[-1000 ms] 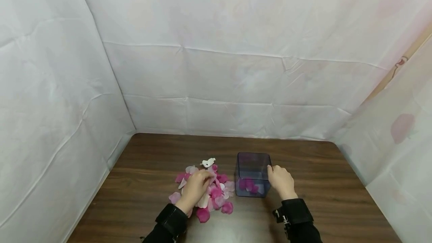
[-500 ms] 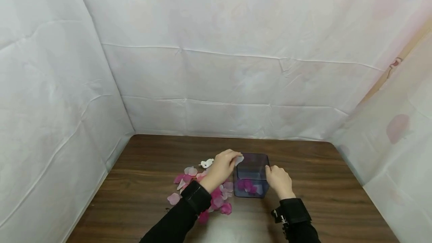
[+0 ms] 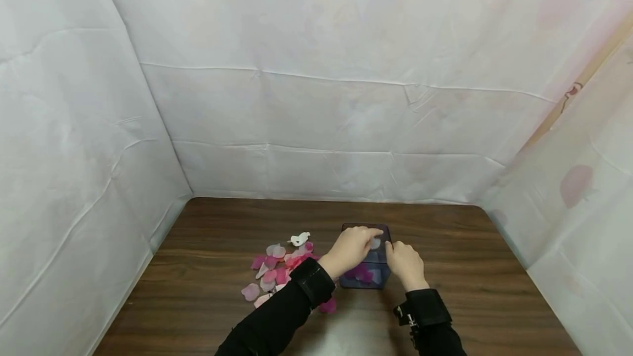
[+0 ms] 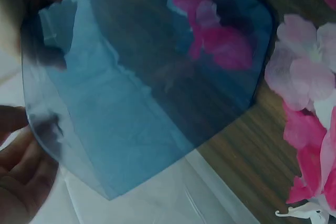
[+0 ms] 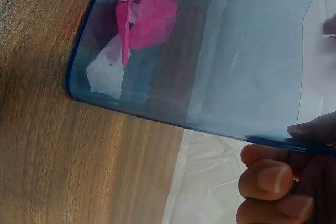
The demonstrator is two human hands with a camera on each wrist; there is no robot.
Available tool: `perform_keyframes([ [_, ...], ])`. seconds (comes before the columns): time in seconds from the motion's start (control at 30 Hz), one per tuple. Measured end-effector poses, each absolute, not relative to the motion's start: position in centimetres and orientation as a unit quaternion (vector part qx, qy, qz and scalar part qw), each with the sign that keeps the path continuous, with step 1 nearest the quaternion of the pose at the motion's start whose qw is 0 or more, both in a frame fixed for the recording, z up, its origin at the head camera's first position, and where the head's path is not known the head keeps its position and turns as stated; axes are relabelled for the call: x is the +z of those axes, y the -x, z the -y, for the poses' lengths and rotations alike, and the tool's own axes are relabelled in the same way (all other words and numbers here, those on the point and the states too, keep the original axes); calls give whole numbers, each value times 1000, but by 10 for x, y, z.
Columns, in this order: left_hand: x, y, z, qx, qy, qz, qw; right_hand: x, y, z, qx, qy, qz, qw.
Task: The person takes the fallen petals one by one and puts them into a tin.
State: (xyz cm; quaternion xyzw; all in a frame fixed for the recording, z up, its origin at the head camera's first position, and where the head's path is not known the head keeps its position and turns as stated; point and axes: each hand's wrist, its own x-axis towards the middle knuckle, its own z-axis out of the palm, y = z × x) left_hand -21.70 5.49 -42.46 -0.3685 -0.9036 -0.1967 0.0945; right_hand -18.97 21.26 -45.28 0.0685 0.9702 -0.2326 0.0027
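Observation:
My left hand point(image 3: 352, 246) is over the opening of a clear bluish box point(image 3: 381, 279) and pinches a pale petal point(image 3: 375, 243) at its fingertips. That petal point(image 4: 62, 27) shows through the box wall in the left wrist view. My right hand point(image 3: 406, 265) grips the box's right rim, thumb inside and curled fingers point(image 5: 265, 179) outside. Magenta petals point(image 5: 149, 24) and a whitish petal point(image 5: 106, 74) lie at the bottom of the box. Left of it a loose pile of pink, magenta and white petals point(image 3: 277, 273) is spread out, partly hidden by my left forearm.
A small white bird-like piece point(image 3: 299, 239) lies at the far edge of the petal pile. The dark wooden table point(image 3: 460, 246) has white cloth walls point(image 3: 316, 174) behind and on both sides.
My left hand has lifted from the petal pile with a pale petal and moved right, now reaching over the box. My right hand keeps its grip on the rim.

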Motion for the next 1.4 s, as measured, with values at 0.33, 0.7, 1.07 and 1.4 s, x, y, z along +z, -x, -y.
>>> perform_keyframes([
  [0.33,-436,208,-40,-149,380,901,144,-450,188,-214,-239,-65,-969,-1],
  [0.7,-465,186,33,-167,354,892,225,-453,187,-213,-235,-67,-970,-13],
  [1.07,-507,160,98,-106,305,946,28,-454,185,-216,-243,-65,-968,-5],
  [1.4,-520,160,91,-116,320,935,103,-455,186,-216,-238,-67,-969,-6],
])
